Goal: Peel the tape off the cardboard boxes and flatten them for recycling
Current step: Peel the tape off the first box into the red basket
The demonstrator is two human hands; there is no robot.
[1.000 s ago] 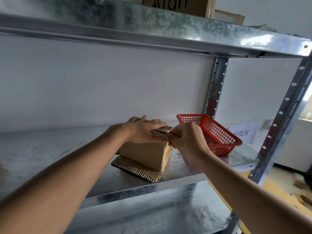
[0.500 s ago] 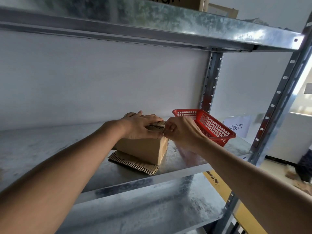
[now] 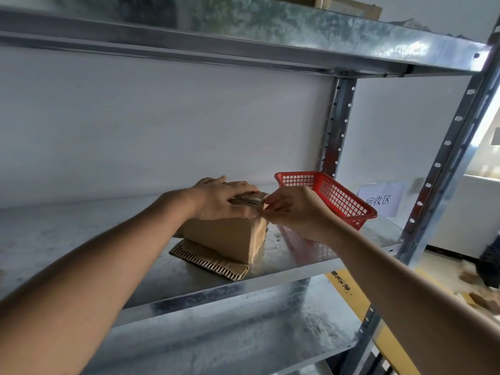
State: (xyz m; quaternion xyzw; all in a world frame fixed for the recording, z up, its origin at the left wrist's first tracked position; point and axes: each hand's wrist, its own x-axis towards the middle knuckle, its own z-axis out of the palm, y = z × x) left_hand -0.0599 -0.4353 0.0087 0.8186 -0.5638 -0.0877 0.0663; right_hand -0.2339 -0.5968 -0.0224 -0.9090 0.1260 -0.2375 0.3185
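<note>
Two hands work the cardboard box (image 3: 230, 236), its corner pointing toward the camera.

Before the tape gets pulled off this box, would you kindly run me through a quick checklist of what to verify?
1. Small brown cardboard box steadied: ok, left hand rests flat on its top.
2. Tape end gripped: cannot tell, right hand pinches at the top right corner, tape not visible.
3. Box seated: ok, it stands on a flat piece of corrugated cardboard on the galvanised metal shelf.
4. Red plastic mesh basket clear of the pull: not ok, right behind the right hand.
5. Box near the shelf's front edge: ok, not overhanging.
</note>
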